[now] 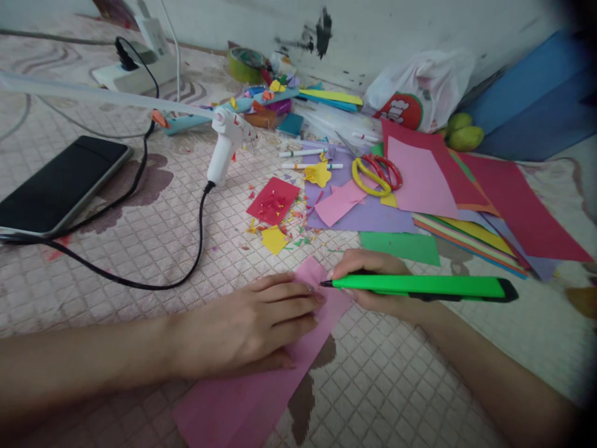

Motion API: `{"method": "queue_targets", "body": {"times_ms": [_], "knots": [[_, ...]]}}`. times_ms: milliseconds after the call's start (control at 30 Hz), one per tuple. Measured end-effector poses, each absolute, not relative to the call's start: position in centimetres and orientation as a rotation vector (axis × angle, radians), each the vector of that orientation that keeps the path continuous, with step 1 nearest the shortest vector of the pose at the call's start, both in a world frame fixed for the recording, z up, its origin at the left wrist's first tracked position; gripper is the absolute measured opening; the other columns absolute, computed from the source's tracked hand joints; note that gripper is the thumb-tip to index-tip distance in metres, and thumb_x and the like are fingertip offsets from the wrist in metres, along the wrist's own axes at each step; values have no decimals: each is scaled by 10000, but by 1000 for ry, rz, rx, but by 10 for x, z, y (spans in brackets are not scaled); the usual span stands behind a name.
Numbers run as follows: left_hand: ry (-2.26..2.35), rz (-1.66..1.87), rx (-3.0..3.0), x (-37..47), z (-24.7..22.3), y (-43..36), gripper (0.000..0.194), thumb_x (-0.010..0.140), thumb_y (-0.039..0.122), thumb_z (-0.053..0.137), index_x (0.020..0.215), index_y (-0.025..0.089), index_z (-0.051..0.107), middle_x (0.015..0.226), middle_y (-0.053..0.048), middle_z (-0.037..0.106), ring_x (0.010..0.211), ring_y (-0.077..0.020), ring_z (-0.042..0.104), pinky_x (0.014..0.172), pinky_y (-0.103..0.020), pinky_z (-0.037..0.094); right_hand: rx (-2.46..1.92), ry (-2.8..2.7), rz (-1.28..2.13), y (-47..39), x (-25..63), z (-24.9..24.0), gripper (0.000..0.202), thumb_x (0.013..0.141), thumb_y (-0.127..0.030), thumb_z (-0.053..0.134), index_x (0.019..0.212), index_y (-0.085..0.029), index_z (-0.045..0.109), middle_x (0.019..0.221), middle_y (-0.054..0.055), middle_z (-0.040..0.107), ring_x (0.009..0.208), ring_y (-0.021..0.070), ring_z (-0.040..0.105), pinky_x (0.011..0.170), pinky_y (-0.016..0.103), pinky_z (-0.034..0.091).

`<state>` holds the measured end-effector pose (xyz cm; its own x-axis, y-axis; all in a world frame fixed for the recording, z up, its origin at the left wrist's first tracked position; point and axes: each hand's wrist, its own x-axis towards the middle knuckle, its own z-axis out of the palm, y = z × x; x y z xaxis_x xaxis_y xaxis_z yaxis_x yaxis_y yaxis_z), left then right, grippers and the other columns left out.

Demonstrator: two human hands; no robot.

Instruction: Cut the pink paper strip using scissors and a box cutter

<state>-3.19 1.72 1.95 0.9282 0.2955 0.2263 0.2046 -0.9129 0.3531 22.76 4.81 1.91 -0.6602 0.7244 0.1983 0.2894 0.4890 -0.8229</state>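
A strip of pink paper lies slantwise on the patterned cloth in front of me. My left hand rests palm down on it, fingers stretched out and pressing it flat. In my right hand is a long green utility knife with a black end, gripped between thumb and fingers close to its tip. The dark pointed tip faces left, just over the paper's upper part and near my left fingertips. Whether the tip touches the paper I cannot tell.
Beyond my hands lie a red paper square with scraps, a yellow piece, a green strip, scissors and stacked coloured sheets. A white glue gun with its black cord and a phone are at left.
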Motion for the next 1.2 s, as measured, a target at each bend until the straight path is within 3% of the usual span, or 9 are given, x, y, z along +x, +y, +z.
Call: {"method": "queue_targets", "body": {"times_ms": [433,1200], "knots": [[362,412,2743,-32,19,17,400,949,356,474,1263,116,540,1374,-115,517,1309,-243,436,1126,-416,334,-865,-2243,1060,46,230,19,201,814,-138,586,975,-245,640,871,6,659,783,128,611,680,262,458],[369,397,2742,-32,18,17,402,945,356,480,1256,109,545,1384,-118,505,1318,-250,425,1135,-416,325,-890,-2257,792,34,217,29,223,778,-92,529,922,-248,596,743,-2,626,657,127,593,572,260,453]]}}
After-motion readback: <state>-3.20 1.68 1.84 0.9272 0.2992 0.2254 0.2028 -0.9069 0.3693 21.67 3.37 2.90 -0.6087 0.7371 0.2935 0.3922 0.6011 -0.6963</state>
